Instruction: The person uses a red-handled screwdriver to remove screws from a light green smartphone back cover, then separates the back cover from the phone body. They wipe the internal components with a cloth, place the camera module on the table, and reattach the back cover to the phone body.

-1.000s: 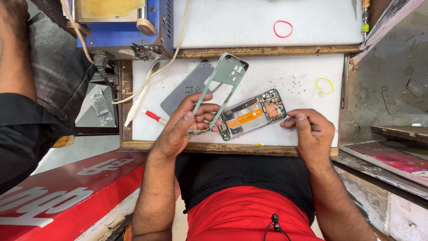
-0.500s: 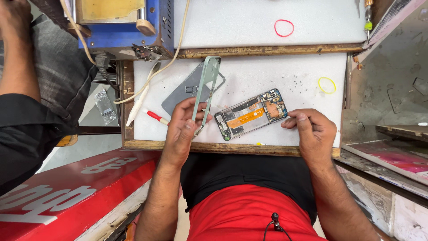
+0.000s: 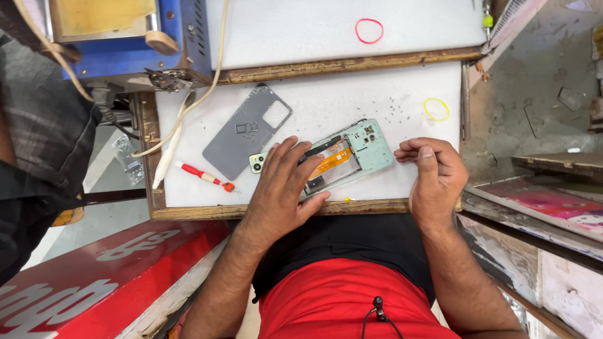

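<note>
Green, the opened phone (image 3: 342, 160) lies flat near the front edge of the white counter (image 3: 377, 94). On its left half rests the left hand (image 3: 282, 188), fingers spread and pressing down, not closed around it. Just beside its right end the right hand (image 3: 436, 176) lies with fingers curled in, holding nothing visible. Left of the phone lie a grey back cover (image 3: 246, 132) and a red screwdriver (image 3: 204, 176).

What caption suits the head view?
Left hand presses an opened green phone on the white board; right hand rests beside it.
</note>
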